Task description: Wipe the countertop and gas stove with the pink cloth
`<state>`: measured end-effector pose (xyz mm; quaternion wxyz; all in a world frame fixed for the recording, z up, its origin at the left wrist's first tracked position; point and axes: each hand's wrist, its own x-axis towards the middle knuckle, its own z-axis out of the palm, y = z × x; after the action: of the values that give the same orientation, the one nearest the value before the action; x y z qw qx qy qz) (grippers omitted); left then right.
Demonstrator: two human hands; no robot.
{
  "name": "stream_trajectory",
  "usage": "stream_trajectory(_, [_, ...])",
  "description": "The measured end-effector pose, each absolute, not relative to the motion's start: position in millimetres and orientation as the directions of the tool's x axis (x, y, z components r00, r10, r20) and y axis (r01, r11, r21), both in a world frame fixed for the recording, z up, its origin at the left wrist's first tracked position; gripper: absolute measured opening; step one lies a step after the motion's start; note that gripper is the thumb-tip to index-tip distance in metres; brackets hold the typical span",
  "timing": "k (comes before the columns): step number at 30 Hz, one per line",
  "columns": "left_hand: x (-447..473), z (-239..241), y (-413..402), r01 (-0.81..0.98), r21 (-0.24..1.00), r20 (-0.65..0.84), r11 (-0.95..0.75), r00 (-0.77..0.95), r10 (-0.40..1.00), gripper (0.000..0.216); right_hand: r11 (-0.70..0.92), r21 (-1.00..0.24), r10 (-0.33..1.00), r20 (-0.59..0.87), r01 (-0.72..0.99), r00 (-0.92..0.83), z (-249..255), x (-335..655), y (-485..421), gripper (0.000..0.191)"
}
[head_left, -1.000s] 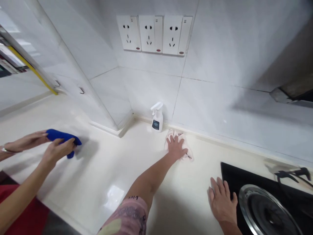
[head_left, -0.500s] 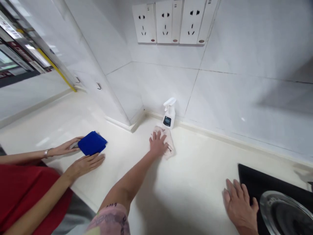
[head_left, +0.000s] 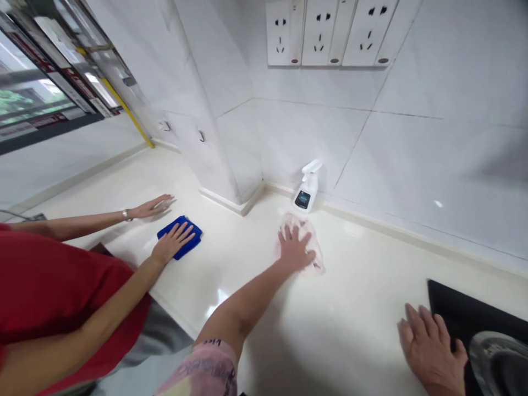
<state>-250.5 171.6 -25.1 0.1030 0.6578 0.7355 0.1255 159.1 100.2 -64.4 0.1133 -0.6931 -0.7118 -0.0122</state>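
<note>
My left hand (head_left: 293,250) lies flat with fingers spread on a pale pink cloth (head_left: 312,243), pressing it onto the cream countertop (head_left: 350,313). A white spray bottle (head_left: 307,192) stands just behind the cloth, against the tiled wall. My right hand (head_left: 433,346) rests open, palm down, on the countertop beside the black stove top (head_left: 454,302). It holds nothing.
At the left, a person in a red top presses one hand (head_left: 172,243) on a blue cloth (head_left: 190,237) and rests the other hand (head_left: 154,206) flat on the counter. A metal burner ring (head_left: 499,357) sits at the bottom right. Wall sockets (head_left: 330,33) are above, a window (head_left: 33,99) at upper left.
My left hand slid the pink cloth left along the counter, then back right and away from the bottle. The other person laid the blue cloth flat and pressed a hand on it.
</note>
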Motion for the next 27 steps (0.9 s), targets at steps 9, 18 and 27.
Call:
stream_trajectory(9, [-316,-3,157,0.914,0.313,-0.041,0.258,-0.258,0.965,0.07,0.069,-0.141,0.985,0.167,0.988,-0.045,-59,161,99,0.066])
stream_trajectory(18, [-330,6,89,0.919,0.238,-0.001,0.315,-0.324,0.946,0.068,0.075,-0.131,0.981,0.189,0.989,-0.05,-50,155,95,0.06])
stream_trajectory(27, [-318,-13,-110,0.987,0.125,0.143,0.103,-0.121,0.982,0.062,0.053,-0.117,0.984,0.177,0.992,-0.031,-54,155,97,0.058])
